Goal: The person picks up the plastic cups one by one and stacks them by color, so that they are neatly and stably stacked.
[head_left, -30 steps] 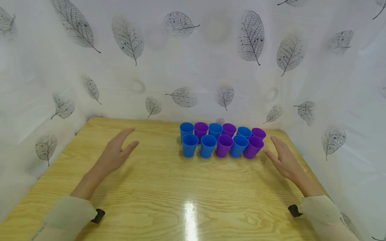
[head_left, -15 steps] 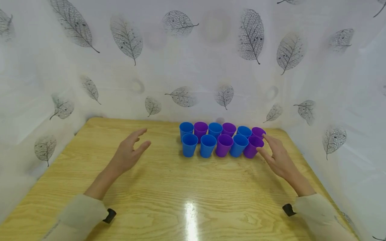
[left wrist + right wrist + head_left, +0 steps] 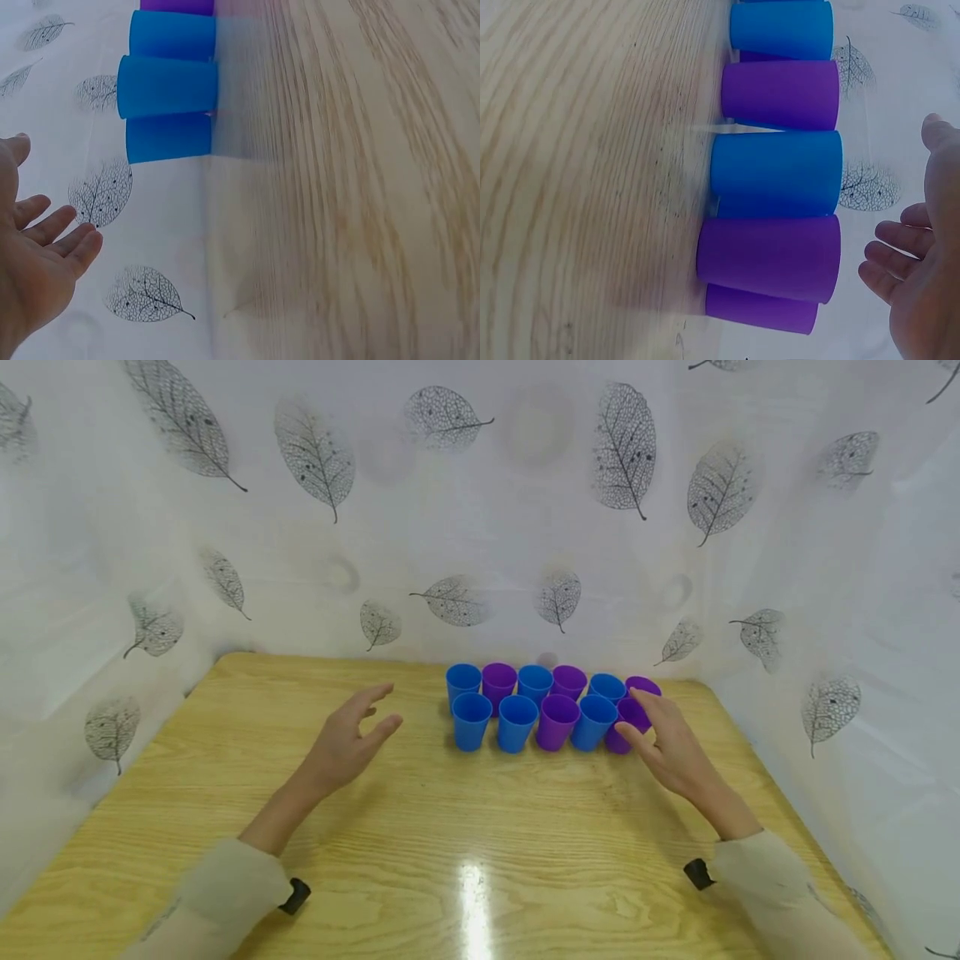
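Blue and purple cups stand upright in two rows toward the back right of the table. My left hand (image 3: 347,745) hovers left of the rows, fingers apart, holding nothing; the nearest cup is the front-left blue cup (image 3: 471,723). Over the right end, my right hand (image 3: 677,753) partly covers the front-right purple cup (image 3: 619,737) in the head view, its fingers spread. A gap separates my right hand (image 3: 922,255) from the purple cup (image 3: 769,255) in the right wrist view. In the left wrist view, my left hand (image 3: 41,262) is below the blue cup (image 3: 166,86).
The wooden table (image 3: 420,843) fills the lower part of the head view. White cloth (image 3: 510,535) with grey leaf prints hangs behind it and on both sides. A dark band (image 3: 296,896) sits at the left sleeve, another (image 3: 698,874) at the right.
My left hand has moved right toward the cups. My right hand has moved left, from beside the right end to over the front-right purple cup in the view. The cups have not moved.
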`<state>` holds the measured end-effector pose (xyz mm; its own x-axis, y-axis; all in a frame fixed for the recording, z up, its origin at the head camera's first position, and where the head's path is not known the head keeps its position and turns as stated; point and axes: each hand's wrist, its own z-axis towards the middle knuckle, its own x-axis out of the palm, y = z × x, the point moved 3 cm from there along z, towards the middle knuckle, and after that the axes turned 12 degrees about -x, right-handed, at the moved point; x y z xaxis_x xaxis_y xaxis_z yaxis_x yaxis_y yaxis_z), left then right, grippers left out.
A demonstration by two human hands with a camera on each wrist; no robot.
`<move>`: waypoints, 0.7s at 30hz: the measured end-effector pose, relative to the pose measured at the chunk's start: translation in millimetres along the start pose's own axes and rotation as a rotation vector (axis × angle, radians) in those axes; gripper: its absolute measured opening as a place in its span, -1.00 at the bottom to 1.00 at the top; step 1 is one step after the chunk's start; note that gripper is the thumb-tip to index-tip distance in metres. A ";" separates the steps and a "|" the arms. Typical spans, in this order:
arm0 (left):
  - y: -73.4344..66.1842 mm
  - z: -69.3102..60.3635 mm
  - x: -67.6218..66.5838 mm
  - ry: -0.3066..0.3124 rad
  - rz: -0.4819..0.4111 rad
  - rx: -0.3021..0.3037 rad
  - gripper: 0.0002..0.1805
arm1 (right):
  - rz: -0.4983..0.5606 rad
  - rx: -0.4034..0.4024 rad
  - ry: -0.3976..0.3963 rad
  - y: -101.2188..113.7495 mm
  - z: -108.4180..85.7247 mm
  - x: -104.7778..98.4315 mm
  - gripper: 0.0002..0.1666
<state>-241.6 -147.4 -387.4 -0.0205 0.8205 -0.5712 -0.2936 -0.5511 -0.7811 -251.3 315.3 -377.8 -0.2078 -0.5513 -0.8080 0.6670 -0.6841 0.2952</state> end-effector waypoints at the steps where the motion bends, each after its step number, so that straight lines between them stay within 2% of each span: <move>1: -0.8 0.7 2.2 0.003 -0.002 0.003 -0.40 | 0.004 -0.004 0.001 1.1 1.4 0.9 -0.28; 11: -7.0 7.9 22.4 0.044 -0.021 -0.015 -0.38 | 0.020 -0.076 0.001 12.1 14.9 11.5 -0.31; 21: -14.3 14.6 40.5 0.049 -0.061 -0.033 -0.34 | 0.039 -0.111 0.004 24.2 28.1 25.9 -0.28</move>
<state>-252.2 -104.2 -395.7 0.0435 0.8446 -0.5336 -0.2608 -0.5059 -0.8222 -260.6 271.0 -377.3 -0.1772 -0.5742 -0.7993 0.7498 -0.6049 0.2683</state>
